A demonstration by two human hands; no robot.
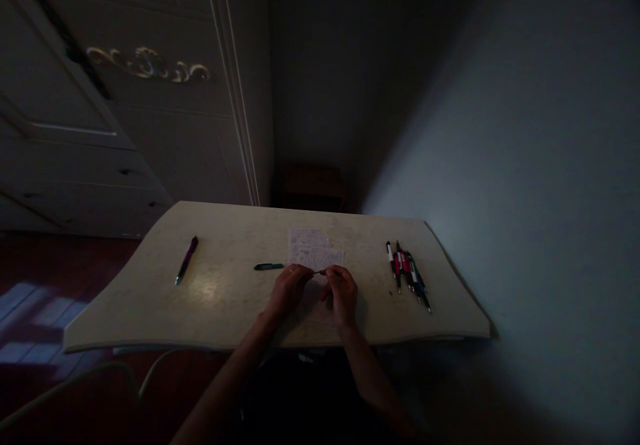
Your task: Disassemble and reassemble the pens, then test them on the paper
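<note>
- The left hand and right hand meet over the near middle of the worktop, fingertips of both pinching a thin dark piece between them.
- The piece is just on the near side of 2 sheets of paper; it is too small and dim to tell what it is.
- For good control, a light pinch at each end, with the 2 ends kept in line, seems best; a hard squeeze could bend it or make it slip.
- Working low over the worktop should keep a dropped piece from rolling far.
- A green pen lies just left of the left hand; a purple pen lies farther left, and a bunch of pens lies at the right.
- The sheets carry fine marks, too small to read; no brand or label is legible on any pen.
</note>
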